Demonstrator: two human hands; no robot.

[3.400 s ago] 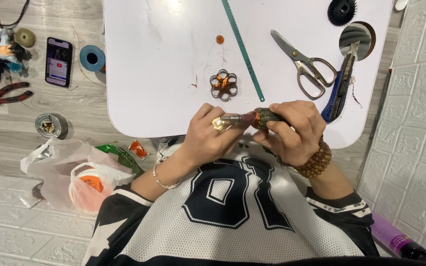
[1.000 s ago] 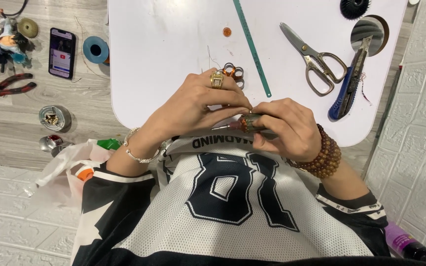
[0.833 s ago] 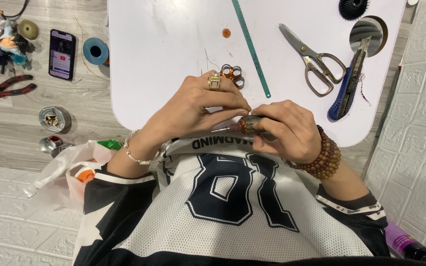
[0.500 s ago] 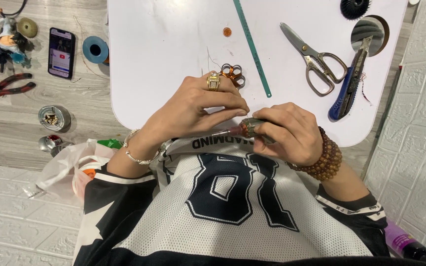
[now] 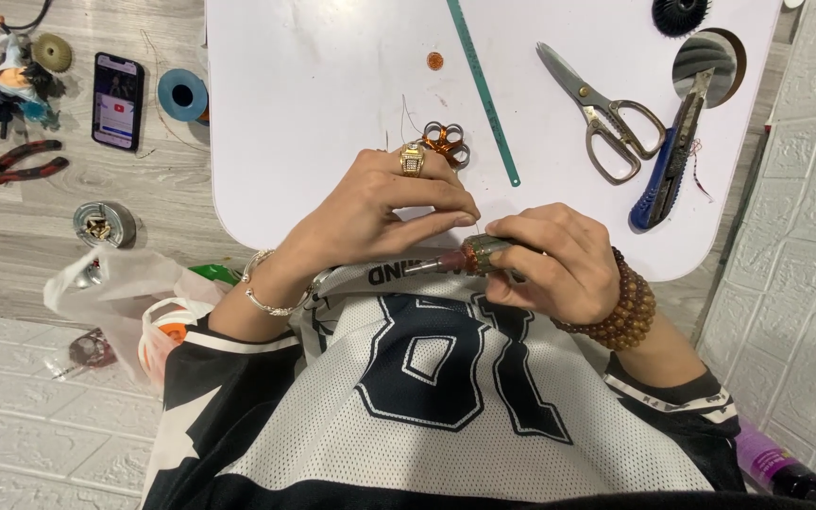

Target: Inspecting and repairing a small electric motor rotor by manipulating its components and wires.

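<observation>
Item: small motor armature (image 5: 484,255) — copper-wound core on a thin steel shaft, held just above the near edge of the white counter (image 5: 332,85), over the person's lap.

Grip: right hand (image 5: 559,269) closed around the wound end; left hand (image 5: 380,208) pinched shut, thumb and forefinger meeting at the tip beside the core, apparently on a fine strand of wire too thin to confirm.

Handling, judged: light, rigid along the shaft, but the windings look delicate and easily nicked; the bare shaft or the core's body seems the safest hold.

Surroundings: second wound coil piece (image 5: 446,144) just beyond the left knuckles; green ruler (image 5: 484,94); scissors (image 5: 602,118); blue utility knife (image 5: 668,165) — all well apart. On the floor to the left: phone (image 5: 117,99), pliers (image 5: 11,162), plastic bag (image 5: 134,302). Nothing lies between the hands.
</observation>
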